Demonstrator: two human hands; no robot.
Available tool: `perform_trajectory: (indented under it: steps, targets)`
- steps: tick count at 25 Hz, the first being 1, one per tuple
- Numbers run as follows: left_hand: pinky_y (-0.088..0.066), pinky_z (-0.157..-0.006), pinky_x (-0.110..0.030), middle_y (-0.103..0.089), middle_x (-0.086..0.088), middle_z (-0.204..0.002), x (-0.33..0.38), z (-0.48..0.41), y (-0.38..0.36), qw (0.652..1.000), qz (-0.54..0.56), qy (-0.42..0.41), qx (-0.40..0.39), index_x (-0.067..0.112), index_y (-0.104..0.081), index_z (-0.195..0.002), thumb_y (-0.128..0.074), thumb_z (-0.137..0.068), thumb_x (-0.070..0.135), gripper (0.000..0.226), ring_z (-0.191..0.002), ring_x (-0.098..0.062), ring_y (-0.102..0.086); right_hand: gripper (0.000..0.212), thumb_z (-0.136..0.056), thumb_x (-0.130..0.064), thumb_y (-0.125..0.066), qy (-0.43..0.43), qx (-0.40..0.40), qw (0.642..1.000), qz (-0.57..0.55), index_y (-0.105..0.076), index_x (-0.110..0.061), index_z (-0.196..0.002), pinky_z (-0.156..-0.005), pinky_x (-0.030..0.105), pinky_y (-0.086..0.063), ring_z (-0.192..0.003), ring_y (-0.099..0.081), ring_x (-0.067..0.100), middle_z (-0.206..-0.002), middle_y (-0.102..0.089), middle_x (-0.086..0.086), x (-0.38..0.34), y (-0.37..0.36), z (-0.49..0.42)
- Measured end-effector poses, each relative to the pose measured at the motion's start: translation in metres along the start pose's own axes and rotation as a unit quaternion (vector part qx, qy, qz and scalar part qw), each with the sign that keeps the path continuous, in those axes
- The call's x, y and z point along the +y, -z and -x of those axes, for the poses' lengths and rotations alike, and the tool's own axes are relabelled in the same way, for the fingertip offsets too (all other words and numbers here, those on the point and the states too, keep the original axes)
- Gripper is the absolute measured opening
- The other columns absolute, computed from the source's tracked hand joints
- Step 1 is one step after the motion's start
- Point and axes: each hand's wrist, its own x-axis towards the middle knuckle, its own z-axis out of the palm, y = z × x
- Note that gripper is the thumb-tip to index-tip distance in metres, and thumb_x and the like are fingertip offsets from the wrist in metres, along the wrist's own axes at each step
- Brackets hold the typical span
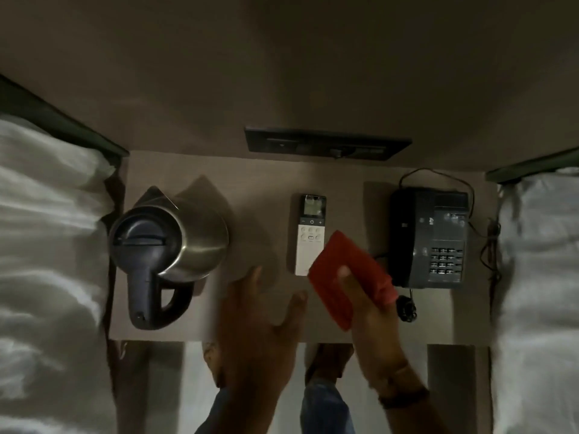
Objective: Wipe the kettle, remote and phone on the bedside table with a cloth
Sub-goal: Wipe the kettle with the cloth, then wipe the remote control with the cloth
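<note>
A steel kettle (188, 236) with a dark lid and handle stands at the left of the bedside table (257, 189). In the middle lies a white remote (308, 233), and a black desk phone (429, 239) sits at the right. My right hand (372, 311) is shut on a folded red cloth (344, 274), held just above the remote's lower right end. Over the table's front edge, between kettle and remote, my left hand (257, 314) hovers with its fingers spread and nothing in it.
White bedding lies on both sides of the table, at the left (47, 245) and at the right (539, 277). A dark switch panel (326, 144) is on the wall behind. The phone's cord (407, 308) trails off the table's front. My feet show below.
</note>
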Motion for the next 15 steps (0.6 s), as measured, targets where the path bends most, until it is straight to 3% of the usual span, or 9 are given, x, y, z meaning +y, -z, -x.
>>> perform_trajectory:
  steps: [2, 3, 5, 9, 11, 12, 15]
  targets:
    - [-0.047, -0.102, -0.044, -0.056, 0.001, -0.146, 0.033, -0.006, -0.063, 0.997, 0.004, 0.038, -0.073, 0.032, -0.040, -0.154, -0.046, -0.072, 0.095, 0.103, -0.130, -0.021, -0.055, 0.038, -0.086, -0.028, -0.074, 0.069, -0.033, 0.991, 0.107, -0.066, -0.046, -0.118, -0.082, 0.027, -0.066, -0.108, -0.075, 0.006, -0.113, -0.079, -0.018, -0.021, 0.011, -0.040]
    - [-0.045, -0.104, -0.044, -0.056, -0.003, -0.144, 0.040, -0.014, -0.089, 0.995, 0.005, 0.052, -0.085, 0.026, -0.043, -0.154, -0.048, -0.069, 0.096, 0.109, -0.130, -0.025, -0.055, 0.041, -0.094, -0.018, -0.069, 0.108, -0.042, 0.980, 0.163, -0.063, -0.039, -0.130, -0.093, 0.030, -0.064, -0.114, -0.072, 0.007, -0.125, -0.075, -0.013, -0.026, 0.012, -0.064]
    - [-0.045, -0.099, -0.044, -0.059, -0.011, -0.137, 0.042, -0.028, -0.125, 0.997, 0.004, 0.071, -0.029, 0.020, -0.052, -0.149, -0.048, -0.068, 0.095, 0.110, -0.122, -0.032, -0.057, 0.047, -0.102, -0.010, -0.062, 0.199, -0.051, 0.938, 0.279, -0.055, -0.025, -0.146, -0.112, 0.036, -0.054, -0.131, -0.064, 0.016, -0.147, -0.063, 0.001, -0.026, 0.002, -0.107]
    - [-0.042, -0.084, -0.043, -0.065, -0.015, -0.118, 0.040, -0.037, -0.165, 0.990, 0.000, 0.097, 0.105, 0.019, -0.063, -0.132, -0.040, -0.083, 0.086, 0.087, -0.101, -0.035, -0.060, 0.069, -0.094, -0.005, -0.065, 0.313, -0.037, 0.764, 0.563, -0.042, -0.020, -0.157, -0.123, 0.053, -0.041, -0.154, -0.038, 0.032, -0.164, -0.046, 0.005, -0.002, -0.030, -0.156]
    - [-0.039, -0.080, -0.040, -0.067, -0.015, -0.107, 0.045, -0.041, -0.168, 0.983, 0.018, 0.125, 0.133, 0.017, -0.063, -0.123, -0.021, -0.090, 0.084, 0.086, -0.094, -0.031, -0.057, 0.073, -0.091, -0.013, -0.059, 0.324, -0.067, 0.689, 0.645, -0.036, -0.020, -0.160, -0.125, 0.057, -0.036, -0.160, -0.024, 0.034, -0.170, -0.036, 0.003, 0.012, -0.037, -0.158]
    - [-0.039, -0.079, -0.041, -0.067, -0.015, -0.103, 0.046, -0.043, -0.167, 0.980, 0.023, 0.132, 0.148, 0.017, -0.062, -0.119, -0.020, -0.093, 0.080, 0.080, -0.092, -0.031, -0.057, 0.073, -0.091, -0.021, -0.052, 0.321, -0.075, 0.674, 0.661, -0.035, -0.020, -0.162, -0.125, 0.058, -0.034, -0.161, -0.020, 0.035, -0.171, -0.033, 0.002, 0.020, -0.036, -0.153]
    - [-0.046, -0.077, -0.044, -0.069, -0.016, -0.093, 0.044, -0.043, -0.170, 0.977, -0.011, 0.115, 0.181, 0.017, -0.054, -0.112, -0.043, -0.093, 0.055, 0.044, -0.084, -0.036, -0.065, 0.073, -0.096, -0.046, -0.038, 0.313, -0.098, 0.643, 0.692, -0.029, -0.019, -0.163, -0.128, 0.057, -0.027, -0.161, -0.017, 0.035, -0.172, -0.029, 0.004, 0.047, -0.013, -0.119]
